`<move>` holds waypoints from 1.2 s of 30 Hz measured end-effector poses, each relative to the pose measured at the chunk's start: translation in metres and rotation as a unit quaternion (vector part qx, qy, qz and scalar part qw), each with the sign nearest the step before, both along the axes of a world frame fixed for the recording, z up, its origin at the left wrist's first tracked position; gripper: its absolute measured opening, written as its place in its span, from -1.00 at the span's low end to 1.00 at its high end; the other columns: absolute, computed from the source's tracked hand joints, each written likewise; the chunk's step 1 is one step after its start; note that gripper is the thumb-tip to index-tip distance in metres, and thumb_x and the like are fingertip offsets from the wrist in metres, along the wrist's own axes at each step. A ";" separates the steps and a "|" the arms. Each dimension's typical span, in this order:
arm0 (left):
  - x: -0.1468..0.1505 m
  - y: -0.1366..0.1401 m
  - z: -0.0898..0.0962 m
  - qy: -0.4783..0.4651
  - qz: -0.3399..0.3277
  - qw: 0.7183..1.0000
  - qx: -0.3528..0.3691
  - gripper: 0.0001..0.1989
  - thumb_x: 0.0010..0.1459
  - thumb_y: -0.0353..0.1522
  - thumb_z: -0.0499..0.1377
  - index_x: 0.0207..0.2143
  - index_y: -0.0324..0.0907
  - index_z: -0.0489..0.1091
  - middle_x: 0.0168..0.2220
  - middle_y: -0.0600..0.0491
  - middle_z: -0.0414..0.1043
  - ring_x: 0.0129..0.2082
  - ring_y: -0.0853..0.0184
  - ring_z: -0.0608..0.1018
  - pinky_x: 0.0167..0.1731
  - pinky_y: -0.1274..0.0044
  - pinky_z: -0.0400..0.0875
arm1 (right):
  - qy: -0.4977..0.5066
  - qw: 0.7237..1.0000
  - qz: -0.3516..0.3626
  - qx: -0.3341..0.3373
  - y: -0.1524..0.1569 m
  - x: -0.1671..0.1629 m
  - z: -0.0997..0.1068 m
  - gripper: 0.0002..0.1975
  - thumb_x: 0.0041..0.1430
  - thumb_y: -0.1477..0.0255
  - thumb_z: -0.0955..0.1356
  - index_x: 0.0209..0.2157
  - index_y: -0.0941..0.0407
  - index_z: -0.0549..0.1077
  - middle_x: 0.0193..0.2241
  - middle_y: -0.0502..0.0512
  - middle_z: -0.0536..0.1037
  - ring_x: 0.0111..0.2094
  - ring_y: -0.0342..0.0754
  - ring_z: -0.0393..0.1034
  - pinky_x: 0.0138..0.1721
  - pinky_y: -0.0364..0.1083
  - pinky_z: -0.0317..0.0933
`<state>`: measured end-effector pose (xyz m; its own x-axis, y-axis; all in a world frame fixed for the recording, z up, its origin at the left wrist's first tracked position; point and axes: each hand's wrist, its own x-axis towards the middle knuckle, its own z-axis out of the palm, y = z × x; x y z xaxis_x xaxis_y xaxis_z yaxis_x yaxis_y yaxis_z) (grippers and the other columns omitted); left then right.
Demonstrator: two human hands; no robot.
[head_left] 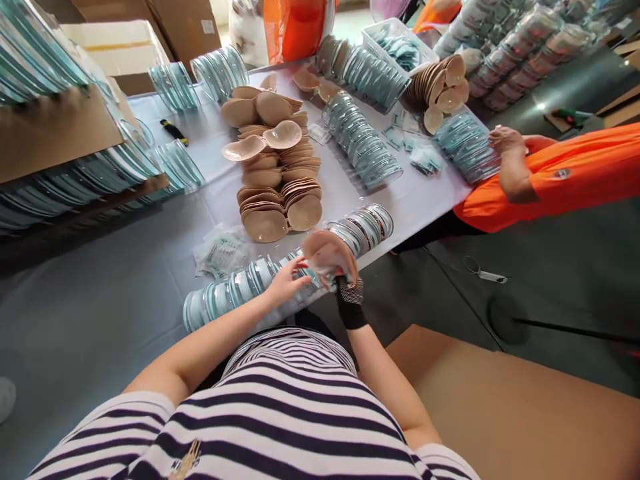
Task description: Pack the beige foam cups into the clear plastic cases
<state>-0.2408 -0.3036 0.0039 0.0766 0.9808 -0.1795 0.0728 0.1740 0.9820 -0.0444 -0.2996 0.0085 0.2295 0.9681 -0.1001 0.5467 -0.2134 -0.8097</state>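
Observation:
My right hand (336, 265), with a black wrist brace, holds a beige silicone cup (326, 253) in a clear round case at the table's near edge. My left hand (289, 279) touches the same case from the left with fingers spread on it. Below both hands runs a row of clear teal-trimmed round cases (235, 290) lying on edge. Stacks of beige cups (280, 193) stand just beyond on the white table (350, 193).
More rows of cases (361, 143) and small packets (223, 252) lie on the table. A person in an orange shirt (565, 177) works at the right side. Cardboard boxes (500, 407) sit at lower right, and shelves of cases (75, 173) at left.

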 end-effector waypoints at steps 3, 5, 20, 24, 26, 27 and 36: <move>-0.011 0.021 -0.012 0.220 -0.123 0.956 0.153 -0.74 0.16 -0.35 0.20 -0.09 -0.11 0.50 -0.07 -0.09 0.48 0.02 0.13 0.47 0.10 0.24 0.29 | -0.146 0.989 -0.034 0.013 -0.007 0.035 0.000 -0.56 0.25 0.23 0.17 -0.11 0.24 0.48 -0.16 0.42 0.56 -0.10 0.20 0.48 -0.02 0.16 0.35; -0.014 0.032 -0.019 0.307 -0.200 0.907 0.206 -0.80 0.20 -0.37 0.16 -0.15 -0.12 0.52 -0.10 -0.10 0.48 -0.01 0.13 0.47 0.08 0.24 0.29 | -0.212 0.977 -0.017 0.021 -0.018 0.045 0.000 -0.57 0.21 0.32 0.18 -0.04 0.25 0.47 -0.12 0.43 0.55 -0.05 0.23 0.45 0.03 0.18 0.32; -0.011 0.029 -0.019 0.461 -0.260 0.813 0.241 -0.70 0.21 -0.24 0.19 -0.02 -0.11 0.46 0.09 -0.14 0.39 0.03 0.05 0.42 -0.06 0.29 0.28 | -0.175 0.976 0.090 0.094 -0.062 0.029 -0.009 -0.52 0.26 0.30 0.20 0.12 0.22 0.40 -0.16 0.32 0.56 -0.12 0.12 0.48 -0.03 0.00 0.36; -0.002 0.036 -0.020 0.430 -0.285 0.818 0.257 -0.58 0.15 -0.21 0.23 0.04 -0.17 0.41 0.05 -0.14 0.40 0.09 0.05 0.38 0.11 0.27 0.21 | -0.166 0.982 0.038 0.087 -0.058 0.027 -0.010 -0.53 0.26 0.35 0.18 0.15 0.19 0.35 -0.03 0.34 0.51 0.00 0.14 0.42 0.06 -0.03 0.29; 0.002 0.042 -0.023 0.413 -0.305 0.817 0.261 -0.54 0.15 -0.20 0.23 0.06 -0.20 0.40 0.02 -0.16 0.39 0.04 0.05 0.39 0.11 0.28 0.23 | -0.164 0.981 0.047 0.092 -0.056 0.026 -0.009 -0.52 0.23 0.35 0.21 0.15 0.21 0.34 -0.05 0.33 0.51 -0.03 0.16 0.43 0.05 -0.02 0.30; 0.004 0.045 -0.024 0.410 -0.313 0.817 0.258 -0.55 0.14 -0.20 0.24 0.03 -0.22 0.42 -0.01 -0.17 0.39 0.01 0.05 0.39 0.08 0.27 0.26 | -0.164 0.980 0.061 0.094 -0.055 0.026 -0.010 -0.52 0.22 0.35 0.21 0.14 0.21 0.35 -0.08 0.32 0.52 -0.06 0.16 0.43 0.03 -0.02 0.31; 0.010 0.049 -0.042 0.376 -0.296 0.850 0.219 -0.69 0.00 -0.35 0.31 -0.15 -0.20 0.52 0.05 -0.19 0.28 0.14 -0.02 0.27 0.14 0.22 0.28 | -0.257 0.949 0.168 0.069 -0.063 0.030 -0.035 -0.58 0.25 0.31 0.22 0.07 0.11 0.46 -0.30 0.24 0.54 -0.30 0.10 0.46 -0.24 -0.07 0.32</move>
<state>-0.2309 -0.2548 -0.0384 0.6049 0.7960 -0.0233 0.6567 -0.4820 0.5800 -0.0146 -0.3622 -0.0268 -0.1095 0.9912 0.0739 0.8953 0.1306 -0.4259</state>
